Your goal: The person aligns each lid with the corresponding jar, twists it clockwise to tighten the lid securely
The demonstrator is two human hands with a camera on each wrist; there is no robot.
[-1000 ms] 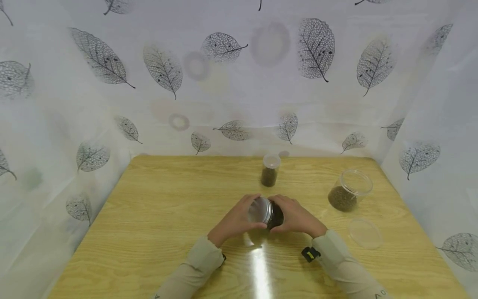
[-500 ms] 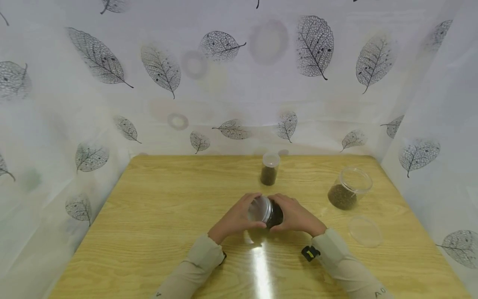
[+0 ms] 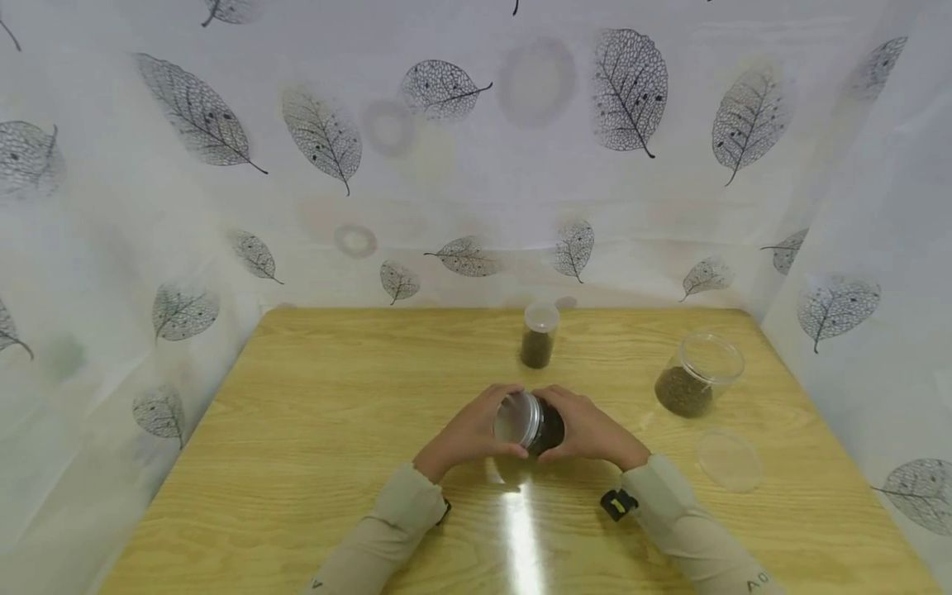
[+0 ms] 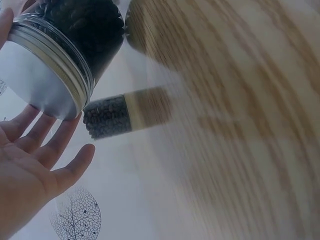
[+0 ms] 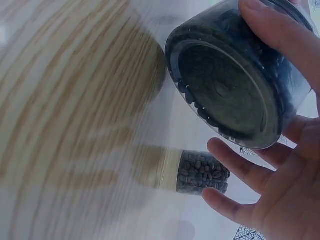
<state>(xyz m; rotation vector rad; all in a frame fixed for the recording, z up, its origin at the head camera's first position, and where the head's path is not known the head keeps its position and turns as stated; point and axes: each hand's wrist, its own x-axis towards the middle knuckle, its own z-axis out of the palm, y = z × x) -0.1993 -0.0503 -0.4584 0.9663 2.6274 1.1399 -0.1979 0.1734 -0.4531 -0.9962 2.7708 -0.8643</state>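
Observation:
A clear jar [image 3: 549, 427] full of dark beans, with a silver screw lid [image 3: 515, 420], lies tilted on its side between my two hands, its lid facing left. My left hand [image 3: 464, 431] grips the lid, thumb on the near side and fingers on the far side; the left wrist view shows the lid's flat top [image 4: 37, 80] near the palm. Around the jar's body curls my right hand [image 3: 592, 427]. In the right wrist view the jar's round base [image 5: 225, 95] faces the camera, with the thumb pressed along its side.
Behind the hands stands a slim jar [image 3: 537, 347] part filled with coffee beans. At the right is a wide open-topped jar [image 3: 684, 392] with brown contents, and a clear round disc [image 3: 730, 461] lies in front of it. Leaf-printed curtain [image 3: 476, 182] encloses the wooden table [image 3: 312, 397].

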